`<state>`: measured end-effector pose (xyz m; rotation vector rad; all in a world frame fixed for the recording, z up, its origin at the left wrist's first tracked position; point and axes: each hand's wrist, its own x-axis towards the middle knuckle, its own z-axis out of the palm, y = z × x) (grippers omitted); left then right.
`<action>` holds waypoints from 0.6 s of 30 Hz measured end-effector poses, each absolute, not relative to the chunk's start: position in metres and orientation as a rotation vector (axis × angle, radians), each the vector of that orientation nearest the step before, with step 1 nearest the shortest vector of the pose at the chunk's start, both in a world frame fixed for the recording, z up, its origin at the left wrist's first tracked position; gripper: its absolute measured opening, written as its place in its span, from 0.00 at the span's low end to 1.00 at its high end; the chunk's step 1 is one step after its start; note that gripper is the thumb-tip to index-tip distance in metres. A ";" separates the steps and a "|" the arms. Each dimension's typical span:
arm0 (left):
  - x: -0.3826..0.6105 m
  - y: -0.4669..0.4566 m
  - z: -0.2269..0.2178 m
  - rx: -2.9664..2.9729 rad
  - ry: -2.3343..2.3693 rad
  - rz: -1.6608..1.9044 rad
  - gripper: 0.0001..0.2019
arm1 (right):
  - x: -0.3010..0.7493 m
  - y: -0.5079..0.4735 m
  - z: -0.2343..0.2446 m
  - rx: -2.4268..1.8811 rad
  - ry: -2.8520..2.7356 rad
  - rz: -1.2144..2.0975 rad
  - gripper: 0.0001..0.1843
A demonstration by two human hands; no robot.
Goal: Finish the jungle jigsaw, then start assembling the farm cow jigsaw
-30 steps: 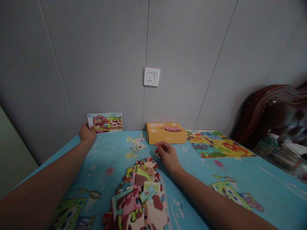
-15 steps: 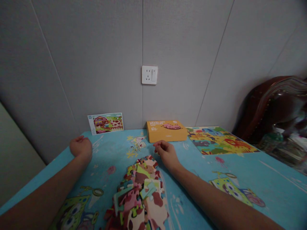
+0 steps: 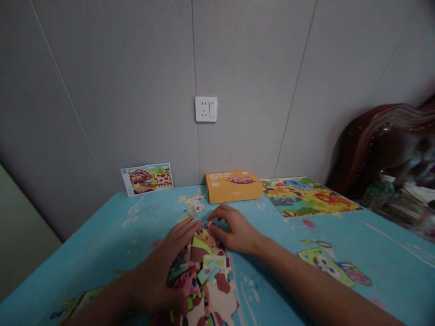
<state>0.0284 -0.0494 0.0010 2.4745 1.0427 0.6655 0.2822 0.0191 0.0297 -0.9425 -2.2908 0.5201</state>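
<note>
A heap of colourful jigsaw puzzle pieces (image 3: 217,290) lies on the table in front of me, many overlapping, with pink, cream, brown and green patterns. Along the heap's left side rests my left hand (image 3: 168,260), its fingers stretched out and pointing away from me, thumb towards the near end. It covers part of the pieces. At the far right end of the heap, my right hand (image 3: 236,228) curves over the edge pieces, thumb and fingers apart, fingertips touching or very near them. Neither hand lifts a piece.
An orange puzzle box (image 3: 234,192) stands by the wall behind the heap. A farm picture card (image 3: 149,179) leans against the wall at left. A finished-looking animal puzzle (image 3: 306,197) lies at right on the blue cartoon tablecloth (image 3: 278,271). A dark leather chair back (image 3: 384,145) rises far right.
My left hand has come from the far left of the table to the heap's left side and uncurled. My right hand has lowered to the far end of the heap and its fingers have parted.
</note>
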 end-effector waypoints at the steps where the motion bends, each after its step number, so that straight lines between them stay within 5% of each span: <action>1: 0.028 -0.049 -0.001 2.496 1.056 0.577 0.57 | 0.283 0.017 0.032 -0.926 -2.334 0.514 0.12; 6: 0.031 -0.038 -0.001 2.463 1.145 0.544 0.46 | 0.280 0.015 0.032 -0.865 -2.454 0.606 0.21; 11: 0.041 -0.020 -0.001 2.466 1.163 0.664 0.32 | 0.274 0.017 0.025 -0.866 -2.388 0.623 0.17; 15: 0.040 -0.016 0.002 2.389 1.212 0.706 0.32 | 0.272 0.014 0.025 -0.802 -2.378 0.502 0.14; 18: 0.032 -0.023 0.007 2.295 1.232 0.769 0.32 | 0.271 0.010 0.026 -0.760 -2.465 0.442 0.24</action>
